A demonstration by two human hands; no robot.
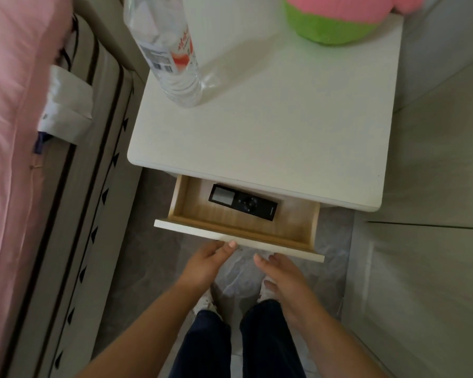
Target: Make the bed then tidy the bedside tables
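Note:
A white bedside table point(271, 126) stands below me with its wooden drawer point(238, 236) pulled partly out. A black remote control point(243, 201) lies flat inside the drawer. My left hand point(206, 264) touches the drawer's white front panel with its fingertips, holding nothing. My right hand point(284, 279) hovers just below the panel's right half, fingers apart and empty. A clear plastic water bottle point(167, 47) stands upright on the table's back left. A pink and green plush toy point(336, 17) sits at the back right.
The bed with a pink cover point(8, 132) and the mattress side point(93, 173) run along the left. A white tag point(66, 105) hangs from the mattress. A pale cabinet point(434, 268) stands on the right. My legs and shoes stand on the grey floor point(153, 268).

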